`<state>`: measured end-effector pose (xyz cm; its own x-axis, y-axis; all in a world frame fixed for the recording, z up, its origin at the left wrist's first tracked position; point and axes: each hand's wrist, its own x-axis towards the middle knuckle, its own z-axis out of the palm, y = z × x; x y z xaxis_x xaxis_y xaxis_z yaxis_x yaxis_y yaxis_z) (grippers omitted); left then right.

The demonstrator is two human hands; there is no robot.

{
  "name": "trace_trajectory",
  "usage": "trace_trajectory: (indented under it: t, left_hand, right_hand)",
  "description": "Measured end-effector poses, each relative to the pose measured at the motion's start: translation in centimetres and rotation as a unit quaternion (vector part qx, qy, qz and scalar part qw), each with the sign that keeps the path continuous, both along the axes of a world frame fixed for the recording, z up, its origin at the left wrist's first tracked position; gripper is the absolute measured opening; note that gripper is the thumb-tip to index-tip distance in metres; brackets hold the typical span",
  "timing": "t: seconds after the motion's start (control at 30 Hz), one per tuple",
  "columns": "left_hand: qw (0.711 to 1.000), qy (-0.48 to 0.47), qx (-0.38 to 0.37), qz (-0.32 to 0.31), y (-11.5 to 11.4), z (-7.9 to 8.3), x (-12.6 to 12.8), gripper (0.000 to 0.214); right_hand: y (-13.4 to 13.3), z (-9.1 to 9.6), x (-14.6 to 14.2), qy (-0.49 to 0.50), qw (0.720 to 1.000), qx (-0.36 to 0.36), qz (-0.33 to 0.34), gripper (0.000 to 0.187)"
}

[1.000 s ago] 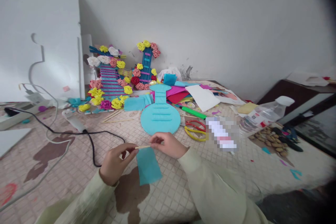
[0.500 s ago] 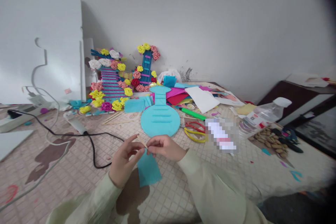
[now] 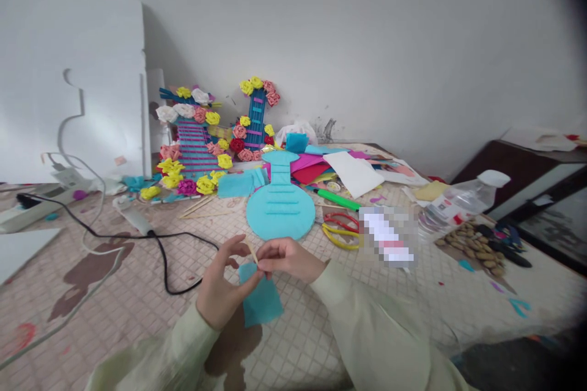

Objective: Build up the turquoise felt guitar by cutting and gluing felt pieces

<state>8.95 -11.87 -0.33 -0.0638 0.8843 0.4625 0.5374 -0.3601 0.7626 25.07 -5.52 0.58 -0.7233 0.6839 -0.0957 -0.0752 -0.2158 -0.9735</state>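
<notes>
My right hand [image 3: 290, 261] is closed, its thumb and fingers pinching a short pale wooden stick [image 3: 252, 252] that slants up to the left. My left hand [image 3: 224, 284] is beside it, with its fingers curved and apart from the thumb. Its thumb stretches across to the right fingertips, over the top of a blue crepe paper strip [image 3: 262, 306]. The strip hangs or lies below both hands; its upper end is partly hidden by them. Just beyond the hands lies a blue guitar-shaped cutout [image 3: 280, 217] with raised lines across it.
Yellow-and-red-handled scissors [image 3: 340, 236] and a green pen-like tool [image 3: 338, 198] lie right of the cutout. Farther right are a plastic bottle [image 3: 463, 201] and peanuts [image 3: 472, 247]. Black cable [image 3: 162, 263] runs at left. Flower-decorated models [image 3: 197, 143] and coloured paper [image 3: 312, 168] stand behind.
The stick has turned to a steeper slant in the right fingers. My left thumb has moved right across the paper's top, and the left fingers have spread from it.
</notes>
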Motion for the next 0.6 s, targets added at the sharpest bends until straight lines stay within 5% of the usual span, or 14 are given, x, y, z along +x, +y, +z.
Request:
trace_trajectory:
  t: [0.3,0.47,0.6]
  left_hand:
    - [0.992,0.114,0.053,0.022,-1.1,0.5,-0.6,0.053]
    - [0.987,0.118,0.079,0.074,-2.3,0.4,-3.8,0.056]
    - [0.984,0.094,0.073,0.13,-4.2,-0.4,-7.9,0.053]
  right_hand:
    - [-0.8,-0.2,-0.6,0.005,1.0,-0.003,0.027,0.04]
    - [0.7,1.3,-2.0,-0.065,0.991,0.087,0.075,0.039]
    - [3.4,3.4,-5.7,-0.144,0.965,0.195,0.097,0.028]
